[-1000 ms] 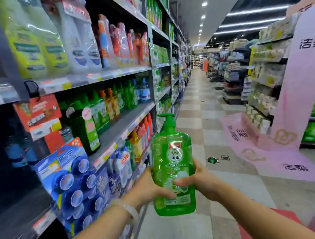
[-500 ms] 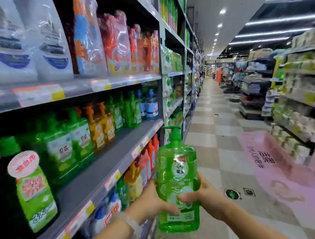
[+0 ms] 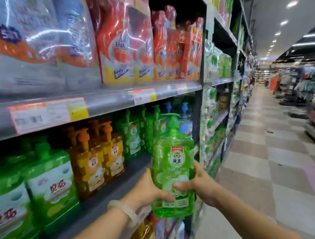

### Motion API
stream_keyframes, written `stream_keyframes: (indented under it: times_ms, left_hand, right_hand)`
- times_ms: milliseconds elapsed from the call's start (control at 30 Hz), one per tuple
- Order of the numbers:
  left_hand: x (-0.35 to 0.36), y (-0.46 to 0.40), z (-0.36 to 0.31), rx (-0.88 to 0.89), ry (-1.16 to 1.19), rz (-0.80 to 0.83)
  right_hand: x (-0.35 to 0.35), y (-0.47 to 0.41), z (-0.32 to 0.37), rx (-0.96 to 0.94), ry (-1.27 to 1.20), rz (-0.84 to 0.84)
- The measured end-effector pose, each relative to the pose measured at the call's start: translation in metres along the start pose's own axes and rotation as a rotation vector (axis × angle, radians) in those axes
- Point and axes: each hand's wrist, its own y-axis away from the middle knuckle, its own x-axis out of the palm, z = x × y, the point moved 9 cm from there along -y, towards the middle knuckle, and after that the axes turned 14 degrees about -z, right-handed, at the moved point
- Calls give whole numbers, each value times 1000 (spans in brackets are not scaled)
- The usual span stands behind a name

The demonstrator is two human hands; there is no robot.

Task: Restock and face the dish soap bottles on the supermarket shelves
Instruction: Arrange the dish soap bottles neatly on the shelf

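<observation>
Restocking is mid-carry: the left hand and right hand each grip the clear green plastic pump bottle, upright just off the grey metal shelf edge. Next, probably set it in the bare gap before the green bottle row, label outward.

My fingers cover the lower label of the green bottle. The refill bags on the upper shelf smear with blur; its price tags are unreadable.

Blurred red refill pouches, probably detergent; checkered floor.
</observation>
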Motion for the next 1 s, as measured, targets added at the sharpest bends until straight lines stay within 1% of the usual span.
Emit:
stream_keyframes:
  times_ms: [100, 167, 300, 400, 500, 600, 700, 767, 833, 900, 1000]
  left_hand:
    - [-17, -45, 19, -28, -42, -207]
    - [-20, -68, 22, -48, -44, -303]
    - [-23, -114, 33, -105, -83, -430]
    - [-29, -142, 49, -126, -89, -539]
    - [-32, -156, 69, -176, -80, -640]
    - [-34, -163, 85, -225, -106, -696]
    - [-38, -171, 81, -215, -190, -751]
    - [-40, -179, 78, -200, -167, -783]
    - [-41, -188, 82, -231, -135, -791]
    - [-44, -196, 89, -241, -164, -786]
    - [-46, -206, 93, -238, -211, -789]
  right_hand:
    - [18, -64, -9, -23, 13, 150]
    - [27, -103, -15, -6, 20, 229]
    - [44, -168, -19, 18, 54, 397]
    - [55, -210, -25, 8, 118, 485]
    - [68, -232, -35, -1, 159, 568]
    - [77, -246, -46, -6, 157, 632]
    - [86, -263, -52, -47, 162, 635]
    - [91, -274, -54, -72, 173, 621]
    - [93, -282, -56, -113, 215, 597]
    - [89, -288, -59, -161, 318, 541]
    - [79, -293, -52, -279, 533, 407]
